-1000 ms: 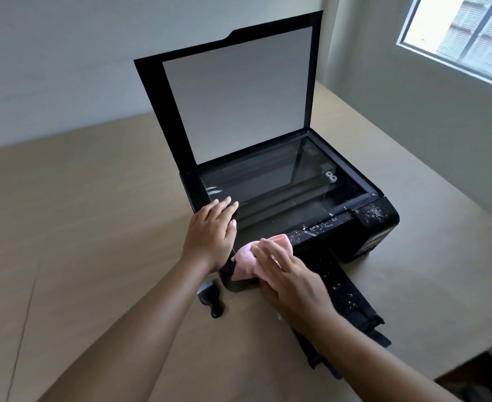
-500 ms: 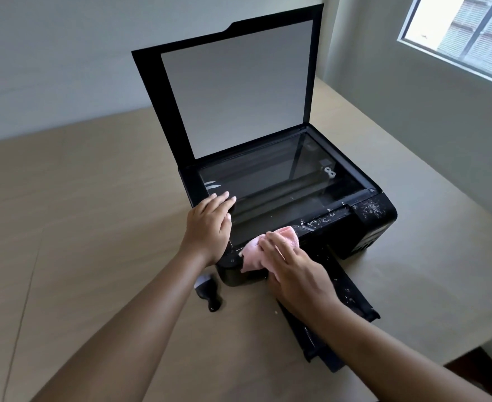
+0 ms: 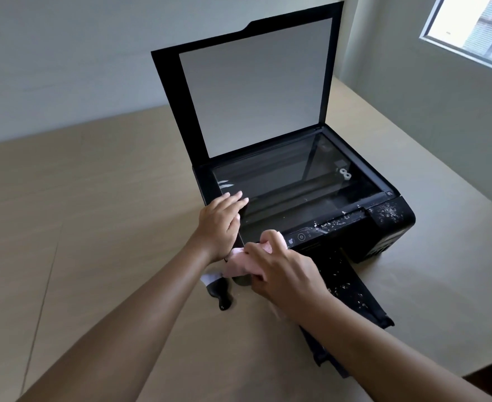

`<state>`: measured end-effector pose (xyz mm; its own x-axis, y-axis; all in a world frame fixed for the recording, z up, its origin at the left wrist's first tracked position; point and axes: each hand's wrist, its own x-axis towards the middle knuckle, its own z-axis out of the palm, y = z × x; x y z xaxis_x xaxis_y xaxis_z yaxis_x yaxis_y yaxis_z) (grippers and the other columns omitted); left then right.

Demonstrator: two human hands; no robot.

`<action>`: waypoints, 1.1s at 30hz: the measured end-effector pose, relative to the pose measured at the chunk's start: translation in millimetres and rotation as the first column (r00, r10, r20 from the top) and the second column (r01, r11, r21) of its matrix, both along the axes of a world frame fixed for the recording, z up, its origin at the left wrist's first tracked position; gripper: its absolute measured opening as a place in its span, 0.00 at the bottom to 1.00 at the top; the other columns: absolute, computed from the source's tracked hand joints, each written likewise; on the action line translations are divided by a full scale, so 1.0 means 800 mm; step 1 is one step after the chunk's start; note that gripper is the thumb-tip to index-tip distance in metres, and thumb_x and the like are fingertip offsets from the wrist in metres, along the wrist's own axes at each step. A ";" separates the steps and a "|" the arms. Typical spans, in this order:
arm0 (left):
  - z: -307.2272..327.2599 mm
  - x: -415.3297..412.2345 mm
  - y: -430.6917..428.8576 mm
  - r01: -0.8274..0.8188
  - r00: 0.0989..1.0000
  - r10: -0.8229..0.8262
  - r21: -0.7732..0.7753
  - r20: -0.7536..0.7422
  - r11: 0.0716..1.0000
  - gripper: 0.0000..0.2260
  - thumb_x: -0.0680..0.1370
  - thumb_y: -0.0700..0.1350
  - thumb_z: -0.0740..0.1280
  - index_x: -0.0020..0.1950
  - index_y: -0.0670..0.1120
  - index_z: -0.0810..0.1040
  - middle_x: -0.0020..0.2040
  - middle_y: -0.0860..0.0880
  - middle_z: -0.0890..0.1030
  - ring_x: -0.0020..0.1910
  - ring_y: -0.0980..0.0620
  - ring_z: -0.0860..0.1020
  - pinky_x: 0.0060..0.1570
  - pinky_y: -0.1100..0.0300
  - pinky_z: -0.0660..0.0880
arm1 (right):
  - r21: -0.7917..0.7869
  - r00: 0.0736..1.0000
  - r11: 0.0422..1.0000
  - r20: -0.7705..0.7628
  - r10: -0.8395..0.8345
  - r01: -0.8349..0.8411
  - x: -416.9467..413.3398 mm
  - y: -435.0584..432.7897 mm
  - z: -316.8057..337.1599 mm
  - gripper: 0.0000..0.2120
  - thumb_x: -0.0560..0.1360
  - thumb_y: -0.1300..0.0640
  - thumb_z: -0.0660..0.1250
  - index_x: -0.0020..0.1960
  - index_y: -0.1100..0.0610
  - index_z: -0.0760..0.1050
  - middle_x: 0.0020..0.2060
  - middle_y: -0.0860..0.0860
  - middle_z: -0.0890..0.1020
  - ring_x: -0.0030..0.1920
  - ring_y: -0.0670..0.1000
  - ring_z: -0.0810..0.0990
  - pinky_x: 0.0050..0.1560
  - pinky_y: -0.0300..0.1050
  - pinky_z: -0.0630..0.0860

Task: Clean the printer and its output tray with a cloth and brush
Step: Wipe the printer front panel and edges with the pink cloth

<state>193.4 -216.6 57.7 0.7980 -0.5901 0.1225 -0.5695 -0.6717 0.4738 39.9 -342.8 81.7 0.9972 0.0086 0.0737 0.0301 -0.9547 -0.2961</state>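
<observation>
Pale tan wooden table (image 3: 94,227) under a corner window, carrying a black flatbed printer (image 3: 389,227) toward its right edge, scanner lid (image 3: 256,91) raised. The left hand (image 3: 220,224) lies flat, fingers straight, on the printer's front left edge, while the right hand (image 3: 285,274) grips a crumpled pink cloth (image 3: 239,264) against the front left corner, beside the black output tray (image 3: 346,282) reaching toward the table's near edge; a small black brush with white bristles (image 3: 220,291) lies just beside that corner. Risk: white crumbs (image 3: 388,211) speckle the right front panel and tray, so a careless cloth stroke would probably push them onto the glass or into the paper slot.
</observation>
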 end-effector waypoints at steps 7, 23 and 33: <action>-0.002 -0.002 -0.002 -0.044 0.999 0.045 -0.038 0.027 0.998 0.23 0.78 0.46 0.51 0.71 0.50 0.73 0.74 0.52 0.69 0.75 0.50 0.62 0.70 0.61 0.52 | -0.024 0.991 0.991 0.004 -0.134 0.134 -0.002 -0.028 0.002 0.14 0.71 0.50 0.64 0.56 0.48 0.68 0.56 0.48 0.68 0.33 0.58 0.77 0.26 0.46 0.69; -0.004 -0.001 -0.005 -0.077 0.996 0.081 -0.077 0.044 0.994 0.22 0.77 0.43 0.52 0.67 0.48 0.77 0.70 0.50 0.74 0.72 0.47 0.68 0.71 0.53 0.60 | 0.004 0.997 0.997 0.007 -0.079 0.079 0.001 -0.016 0.001 0.17 0.71 0.44 0.68 0.55 0.49 0.71 0.55 0.48 0.68 0.35 0.55 0.77 0.25 0.44 0.68; 0.001 -0.006 -0.005 -0.063 0.997 0.065 -0.076 0.029 0.995 0.22 0.78 0.43 0.52 0.68 0.48 0.76 0.71 0.50 0.73 0.73 0.48 0.67 0.71 0.55 0.58 | -0.008 0.991 0.991 -0.014 -0.131 0.130 -0.007 -0.043 -0.001 0.17 0.73 0.42 0.66 0.61 0.40 0.68 0.59 0.45 0.66 0.42 0.54 0.81 0.31 0.48 0.76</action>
<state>188.9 -220.2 58.4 0.8287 -0.5263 0.1902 -0.5420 -0.6702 0.5070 34.1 -377.0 81.1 0.9908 -0.1212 0.0595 -0.0992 -0.9523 -0.2885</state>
